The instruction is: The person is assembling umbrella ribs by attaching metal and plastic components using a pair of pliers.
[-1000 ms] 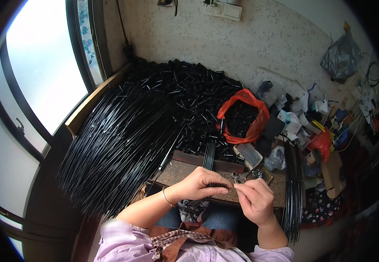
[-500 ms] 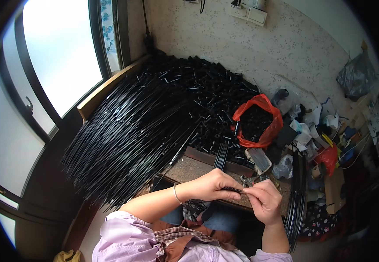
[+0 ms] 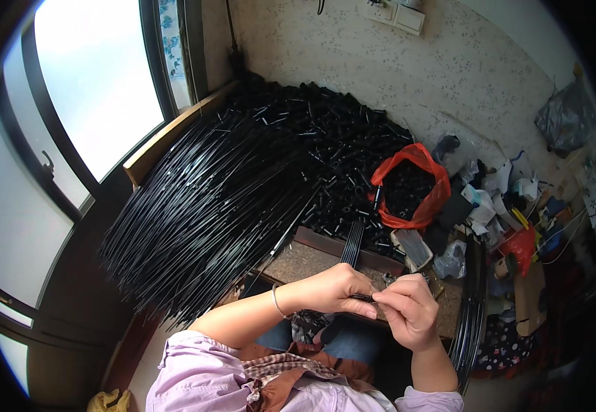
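Note:
A small bundle of thin black rods (image 3: 355, 242) is gripped in my left hand (image 3: 331, 291), which is closed round it just over the bench's near edge. The rods run away from me from behind my knuckles, and their near ends show dark between my thumb and fingers. Against those ends my right hand (image 3: 411, 310) is closed in a pinch, its fingertips close to my left fingers. What sits in that pinch is too small to make out. Small metal parts (image 3: 388, 278) lie on the bench just beyond my hands, partly hidden.
A large spread of long black rods (image 3: 195, 213) overhangs the bench at left. Short black tubes (image 3: 318, 123) are heaped behind it. At right are a red plastic bag (image 3: 442, 199) of black pieces, a clear box (image 3: 413, 248), more rods (image 3: 469, 323) and clutter. A wooden board (image 3: 174, 134) edges the window side.
My right hand has shifted slightly left, closer to my left hand at the rod ends. My left hand keeps its hold. The whole view has tilted a little.

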### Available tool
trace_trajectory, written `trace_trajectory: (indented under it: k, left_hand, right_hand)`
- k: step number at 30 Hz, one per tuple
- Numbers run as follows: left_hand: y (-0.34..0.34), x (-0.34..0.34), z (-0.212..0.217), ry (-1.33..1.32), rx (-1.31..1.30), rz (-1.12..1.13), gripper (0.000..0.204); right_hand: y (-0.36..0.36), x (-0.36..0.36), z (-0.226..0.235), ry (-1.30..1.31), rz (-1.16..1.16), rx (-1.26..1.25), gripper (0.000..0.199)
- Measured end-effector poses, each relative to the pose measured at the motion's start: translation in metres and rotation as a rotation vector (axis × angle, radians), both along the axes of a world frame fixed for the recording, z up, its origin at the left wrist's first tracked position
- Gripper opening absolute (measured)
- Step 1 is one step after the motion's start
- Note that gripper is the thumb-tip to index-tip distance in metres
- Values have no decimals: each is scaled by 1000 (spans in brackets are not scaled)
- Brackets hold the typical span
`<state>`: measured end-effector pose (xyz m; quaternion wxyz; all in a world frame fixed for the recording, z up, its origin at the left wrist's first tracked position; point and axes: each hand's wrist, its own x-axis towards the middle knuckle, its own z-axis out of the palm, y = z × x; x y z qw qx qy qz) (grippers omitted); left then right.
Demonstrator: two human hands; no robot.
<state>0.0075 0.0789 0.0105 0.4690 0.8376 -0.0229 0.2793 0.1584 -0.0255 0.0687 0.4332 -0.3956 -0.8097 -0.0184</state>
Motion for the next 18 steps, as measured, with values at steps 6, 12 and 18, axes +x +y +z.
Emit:
trace_trajectory:
  k: [6,12,18]
  left_hand:
    - [-6,9,-59,405,182,172,53]
    - [-10,6,-95,612,760,451,92]
    - [-19,-15,-102,622,811,357,76]
  right_hand:
    - [3,-8,-5,-147,-15,1,27]
    - [-34,-15,11,51,315,-568,19]
    - [13,21,-18,1041,231,-927,12]
